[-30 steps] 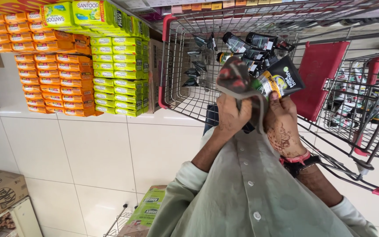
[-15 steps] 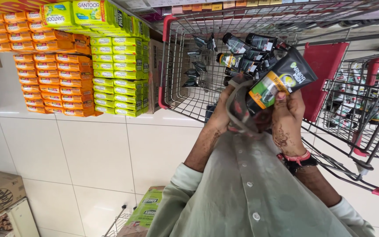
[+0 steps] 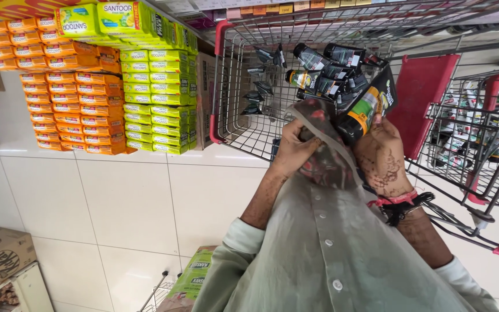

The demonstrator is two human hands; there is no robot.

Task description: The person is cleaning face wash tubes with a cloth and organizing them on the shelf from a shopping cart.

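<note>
The right hand (image 3: 383, 157) clasps a black squeeze tube with green-orange label (image 3: 366, 111) near the wire shopping cart (image 3: 235, 86), apparently mid-wiping; the left hand (image 3: 293, 151) bunches a patterned cloth (image 3: 322, 144), which next wants rubbing along the tube.

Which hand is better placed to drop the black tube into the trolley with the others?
Right. The right hand grips the black tube right beside the trolley basket; the left hand is busy clutching patterned cloth.

We stand in a shop: a wire cart (image 3: 244, 86) of tubes (image 3: 319, 60), stacked soap boxes (image 3: 88, 104) on a white tiled floor (image 3: 116, 202), and cartons (image 3: 1, 257) nearby.
</note>
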